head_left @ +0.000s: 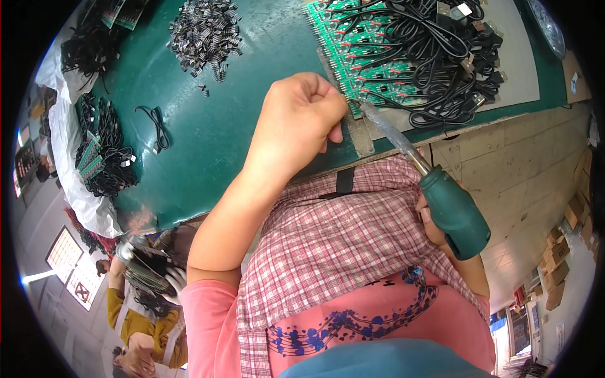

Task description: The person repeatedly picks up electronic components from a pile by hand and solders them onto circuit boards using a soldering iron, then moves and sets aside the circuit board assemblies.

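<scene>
My right hand (430,222) is wrapped round the green handle of a soldering iron (455,213). Its metal shaft slants up to the left, and the tip reaches the near left corner of the green circuit boards (343,57). Beside that tip, my left hand (302,113) is closed in a pinch at the boards' edge. What its fingertips hold, if anything, is hidden. Black USB cables (435,47) lie bundled over the boards, joined to them by short red and black wires.
On the green table (195,151) lie a heap of small dark components (205,34), one loose cable (155,129) and a pile of cabled boards (104,151) by white plastic sheeting (79,183). Another person in yellow (142,321) works at lower left. Cardboard boxes (554,264) stand far right.
</scene>
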Demonstrator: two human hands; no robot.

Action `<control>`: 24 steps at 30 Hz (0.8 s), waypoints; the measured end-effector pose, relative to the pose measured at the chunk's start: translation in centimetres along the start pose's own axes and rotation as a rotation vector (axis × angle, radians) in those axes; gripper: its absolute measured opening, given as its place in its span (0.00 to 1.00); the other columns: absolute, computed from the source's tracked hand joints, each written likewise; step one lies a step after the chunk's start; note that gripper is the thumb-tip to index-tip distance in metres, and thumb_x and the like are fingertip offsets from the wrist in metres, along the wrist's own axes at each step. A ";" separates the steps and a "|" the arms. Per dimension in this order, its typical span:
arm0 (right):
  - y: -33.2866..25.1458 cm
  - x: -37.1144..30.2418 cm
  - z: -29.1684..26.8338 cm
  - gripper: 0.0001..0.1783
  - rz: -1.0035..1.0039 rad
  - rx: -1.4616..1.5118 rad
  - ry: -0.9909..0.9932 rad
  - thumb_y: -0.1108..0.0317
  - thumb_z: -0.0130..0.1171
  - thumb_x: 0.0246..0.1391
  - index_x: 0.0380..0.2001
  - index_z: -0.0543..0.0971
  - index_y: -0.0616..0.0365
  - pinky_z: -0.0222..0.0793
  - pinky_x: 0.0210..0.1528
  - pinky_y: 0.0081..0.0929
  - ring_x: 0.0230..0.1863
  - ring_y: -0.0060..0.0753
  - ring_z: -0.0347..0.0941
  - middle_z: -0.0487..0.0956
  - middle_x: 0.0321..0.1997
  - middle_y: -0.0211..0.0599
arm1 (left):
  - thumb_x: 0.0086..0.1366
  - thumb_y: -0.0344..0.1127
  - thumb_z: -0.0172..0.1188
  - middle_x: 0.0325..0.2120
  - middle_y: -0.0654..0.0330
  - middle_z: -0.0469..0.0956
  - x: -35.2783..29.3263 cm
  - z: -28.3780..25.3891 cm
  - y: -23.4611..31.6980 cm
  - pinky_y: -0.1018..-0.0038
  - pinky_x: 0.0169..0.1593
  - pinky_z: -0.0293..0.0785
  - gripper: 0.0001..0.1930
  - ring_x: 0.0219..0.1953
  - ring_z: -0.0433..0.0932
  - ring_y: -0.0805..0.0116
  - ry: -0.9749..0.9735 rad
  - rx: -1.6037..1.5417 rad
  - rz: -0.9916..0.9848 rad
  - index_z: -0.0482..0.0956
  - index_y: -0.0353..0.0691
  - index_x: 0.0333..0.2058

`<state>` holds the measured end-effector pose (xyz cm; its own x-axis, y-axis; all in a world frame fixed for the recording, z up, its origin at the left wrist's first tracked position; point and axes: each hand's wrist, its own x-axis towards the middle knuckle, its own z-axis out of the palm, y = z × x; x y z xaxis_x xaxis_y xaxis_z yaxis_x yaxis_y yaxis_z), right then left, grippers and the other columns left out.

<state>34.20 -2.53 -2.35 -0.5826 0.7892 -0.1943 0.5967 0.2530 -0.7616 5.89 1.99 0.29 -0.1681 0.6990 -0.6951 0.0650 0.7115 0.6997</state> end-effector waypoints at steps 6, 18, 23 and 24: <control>-0.1 -0.2 0.2 0.06 0.052 0.016 0.041 0.64 0.57 0.46 0.22 0.76 0.54 0.69 0.34 0.28 0.25 0.35 0.72 0.77 0.22 0.31 | 0.61 0.33 0.57 0.14 0.65 0.73 0.1 0.0 -0.1 0.84 0.18 0.60 0.08 0.14 0.67 0.81 0.003 0.020 0.004 0.75 0.35 0.27; 0.0 -0.2 -0.1 0.07 -0.034 -0.022 0.079 0.65 0.58 0.46 0.23 0.76 0.57 0.69 0.31 0.26 0.23 0.31 0.73 0.76 0.20 0.32 | 0.61 0.33 0.57 0.14 0.65 0.73 0.0 0.0 0.0 0.84 0.18 0.60 0.08 0.14 0.66 0.81 0.004 0.009 0.003 0.75 0.35 0.27; 0.3 -1.7 -0.1 0.12 0.157 0.036 -0.015 0.61 0.58 0.48 0.20 0.75 0.58 0.66 0.29 0.26 0.21 0.29 0.68 0.72 0.18 0.33 | 0.60 0.33 0.57 0.13 0.64 0.73 0.1 0.4 -0.1 0.83 0.17 0.60 0.08 0.13 0.66 0.81 0.004 0.014 0.015 0.75 0.34 0.27; 0.6 -1.7 0.1 0.12 0.156 0.034 -0.013 0.61 0.58 0.48 0.20 0.75 0.58 0.66 0.29 0.26 0.21 0.29 0.68 0.72 0.18 0.33 | 0.60 0.33 0.57 0.13 0.64 0.73 0.1 0.3 -0.1 0.83 0.17 0.60 0.07 0.13 0.66 0.81 0.001 0.018 0.011 0.74 0.34 0.27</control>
<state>35.43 -3.79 -2.54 -0.4914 0.8102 -0.3196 0.6615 0.1085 -0.7420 6.19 2.02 0.12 -0.1685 0.7070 -0.6869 0.0844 0.7046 0.7045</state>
